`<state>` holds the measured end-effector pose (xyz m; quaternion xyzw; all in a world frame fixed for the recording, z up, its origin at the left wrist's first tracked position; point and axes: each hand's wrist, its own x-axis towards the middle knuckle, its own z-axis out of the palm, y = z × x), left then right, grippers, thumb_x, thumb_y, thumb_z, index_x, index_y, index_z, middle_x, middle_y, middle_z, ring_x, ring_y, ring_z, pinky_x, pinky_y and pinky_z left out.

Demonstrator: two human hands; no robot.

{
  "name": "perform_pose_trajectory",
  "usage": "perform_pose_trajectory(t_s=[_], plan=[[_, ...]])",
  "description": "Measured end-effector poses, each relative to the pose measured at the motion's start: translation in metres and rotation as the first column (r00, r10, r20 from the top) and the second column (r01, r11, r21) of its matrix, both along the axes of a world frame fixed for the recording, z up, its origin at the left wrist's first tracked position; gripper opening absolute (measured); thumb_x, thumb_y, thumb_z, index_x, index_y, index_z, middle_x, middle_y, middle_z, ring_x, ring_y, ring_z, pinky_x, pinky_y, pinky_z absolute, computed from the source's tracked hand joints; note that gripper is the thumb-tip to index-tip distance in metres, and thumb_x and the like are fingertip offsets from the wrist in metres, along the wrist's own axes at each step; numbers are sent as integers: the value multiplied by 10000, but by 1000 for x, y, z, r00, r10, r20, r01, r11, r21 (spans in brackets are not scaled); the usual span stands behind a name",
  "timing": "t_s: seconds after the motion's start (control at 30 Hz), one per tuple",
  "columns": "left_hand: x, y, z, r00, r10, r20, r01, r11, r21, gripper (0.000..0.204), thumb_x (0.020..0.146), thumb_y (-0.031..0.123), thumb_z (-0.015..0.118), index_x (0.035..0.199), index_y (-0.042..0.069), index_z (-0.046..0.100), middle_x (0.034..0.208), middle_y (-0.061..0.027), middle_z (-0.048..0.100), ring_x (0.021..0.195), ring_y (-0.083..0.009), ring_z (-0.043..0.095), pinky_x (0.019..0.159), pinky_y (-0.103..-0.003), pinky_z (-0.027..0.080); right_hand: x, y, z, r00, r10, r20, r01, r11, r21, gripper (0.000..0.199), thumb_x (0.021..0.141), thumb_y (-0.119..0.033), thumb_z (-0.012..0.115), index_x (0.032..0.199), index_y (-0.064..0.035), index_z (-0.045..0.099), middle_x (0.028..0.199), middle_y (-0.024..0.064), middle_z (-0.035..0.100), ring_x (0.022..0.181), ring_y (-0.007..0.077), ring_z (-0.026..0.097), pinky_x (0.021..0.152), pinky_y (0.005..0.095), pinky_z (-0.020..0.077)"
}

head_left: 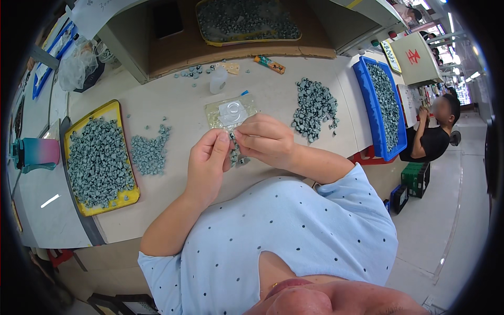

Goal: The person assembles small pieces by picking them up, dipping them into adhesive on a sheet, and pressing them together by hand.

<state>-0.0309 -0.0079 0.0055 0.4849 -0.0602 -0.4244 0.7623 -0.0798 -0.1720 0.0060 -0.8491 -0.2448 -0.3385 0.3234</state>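
Observation:
Close in front of my chest, my left hand (pixel 206 157) and my right hand (pixel 269 139) meet with fingertips pinched together. Between them is a small grey-green piece (pixel 233 139), mostly covered by the fingers; its exact kind is too small to make out. A few similar pieces (pixel 241 159) show just below the fingertips. Right beyond the hands lies a flat clear-yellowish pad (pixel 214 114) with a white round-marked item (pixel 233 111) on it. To the left is a loose pile of small grey-green pieces (pixel 150 151); a larger, darker pile (pixel 314 109) lies to the right.
A yellow tray (pixel 134 195) heaped with pieces stands at left, beside a teal-pink bottle (pixel 42 152). A blue bin (pixel 389 156) of pieces is at right. Beyond the pad are a small white bottle (pixel 218 80) and an orange-green tube (pixel 270 64). Another person (pixel 433 137) sits far right.

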Motion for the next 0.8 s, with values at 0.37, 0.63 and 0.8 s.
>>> perform_pose_trajectory(t_s=[0.37,0.63,0.8], plan=[[5,-2,-1,998,-21,54,14,992,127,232,949,241,466,848,44,536,621,58,419,488,-17,318,426,-190,253,1,-19,7,972,71,-225,-67,997,29,147,656,22,710,777,29,627,855,121,626,727,259,612,628,321,511],[2,-6,-11,967,-256,6,237,906,351,196,925,205,486,789,65,504,620,76,362,484,-2,253,388,-174,195,-11,-101,10,607,-491,-625,398,868,-296,161,787,-37,599,938,-15,649,962,132,633,884,300,600,789,338,482],[2,-7,-7,974,-173,-147,195,970,148,136,925,134,451,889,19,514,703,8,445,520,-35,325,434,-197,282,-14,-136,-5,370,-790,-490,604,605,-519,167,789,-20,567,944,-15,627,958,149,610,893,333,577,790,373,469]])
